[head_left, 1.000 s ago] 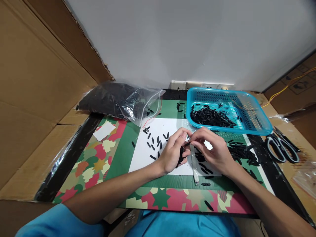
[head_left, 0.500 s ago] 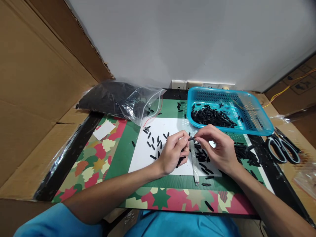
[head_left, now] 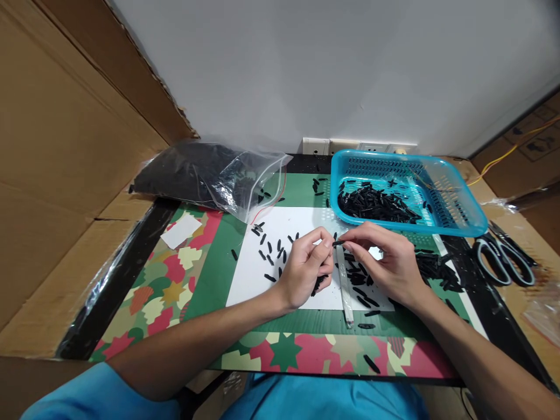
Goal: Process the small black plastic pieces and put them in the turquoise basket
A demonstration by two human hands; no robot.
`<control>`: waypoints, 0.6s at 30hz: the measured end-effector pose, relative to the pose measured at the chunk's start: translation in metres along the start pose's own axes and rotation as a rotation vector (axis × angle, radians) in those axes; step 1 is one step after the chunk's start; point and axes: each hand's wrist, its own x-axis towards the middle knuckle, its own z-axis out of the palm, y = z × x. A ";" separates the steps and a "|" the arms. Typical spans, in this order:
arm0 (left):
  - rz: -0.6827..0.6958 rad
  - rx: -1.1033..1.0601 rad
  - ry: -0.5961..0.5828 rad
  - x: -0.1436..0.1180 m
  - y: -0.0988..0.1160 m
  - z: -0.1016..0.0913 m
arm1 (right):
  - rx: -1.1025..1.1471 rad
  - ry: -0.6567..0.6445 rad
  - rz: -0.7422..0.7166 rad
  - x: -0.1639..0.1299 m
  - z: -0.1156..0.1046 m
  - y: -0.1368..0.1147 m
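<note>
My right hand (head_left: 387, 256) pinches one small, slender black piece (head_left: 338, 243) between thumb and forefinger. Close against its other end, my left hand (head_left: 310, 262) is closed, thumb pressed on the curled forefinger. More black pieces (head_left: 319, 284) show at the lower curled fingers of my left hand, seemingly held in the palm. Beneath both hands lies a white paper sheet (head_left: 249, 286), with loose black pieces (head_left: 270, 246) scattered on its left and more (head_left: 359, 277) on its right. A narrow whitish strip (head_left: 344, 291) lies lengthwise between them.
A blue plastic basket (head_left: 475, 224) with a heap of black pieces stands at the back right. Scissors (head_left: 503, 259) lie beside it. A zip bag (head_left: 188, 175) full of black material rests at the back left. Another black heap (head_left: 437, 269) lies by my right wrist.
The small black piece shows more clear of my left fingertips and remains in my right fingers. The view has shifted slightly; both hands stay close together.
</note>
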 end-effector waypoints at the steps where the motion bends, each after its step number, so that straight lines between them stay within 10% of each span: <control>1: -0.001 0.000 0.003 0.000 0.000 0.000 | -0.002 -0.003 0.002 0.000 0.000 0.000; 18: 0.020 -0.015 0.016 0.000 -0.001 0.000 | -0.013 0.027 -0.005 -0.002 -0.001 -0.001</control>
